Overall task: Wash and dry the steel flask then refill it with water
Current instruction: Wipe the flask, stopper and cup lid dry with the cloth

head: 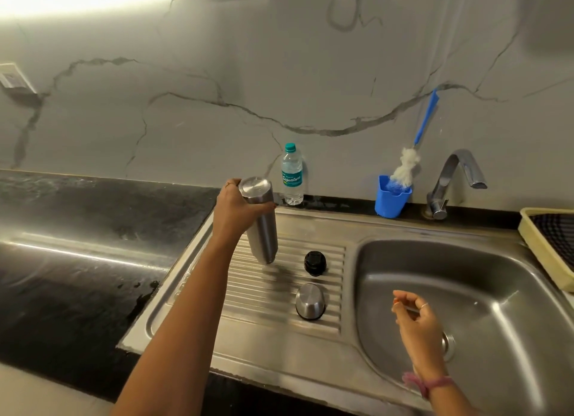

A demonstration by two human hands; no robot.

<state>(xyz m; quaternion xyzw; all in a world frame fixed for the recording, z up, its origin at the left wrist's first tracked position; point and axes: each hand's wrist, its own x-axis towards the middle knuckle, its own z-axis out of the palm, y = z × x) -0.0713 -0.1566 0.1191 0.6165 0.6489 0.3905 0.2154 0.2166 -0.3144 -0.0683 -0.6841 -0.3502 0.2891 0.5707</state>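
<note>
My left hand (236, 209) grips the steel flask (262, 229) near its flat base, holding it upside down and slightly tilted over the ribbed drainboard (248, 294). Its mouth end is close to the ribs. Two flask parts rest on the drainboard to the right: a black stopper (315, 262) and, nearer me, an upturned steel cup lid (310, 301). Over the sink basin (497, 279) hovers my right hand (414, 317), fingers loosely curled and holding nothing.
A plastic water bottle (292, 174) stands against the marble wall. A blue cup (392, 197) holds a bottle brush (407, 165) left of the steel tap (453, 179). A yellow tray (540, 248) sits at the right edge. Wet black countertop (77, 235) lies to the left.
</note>
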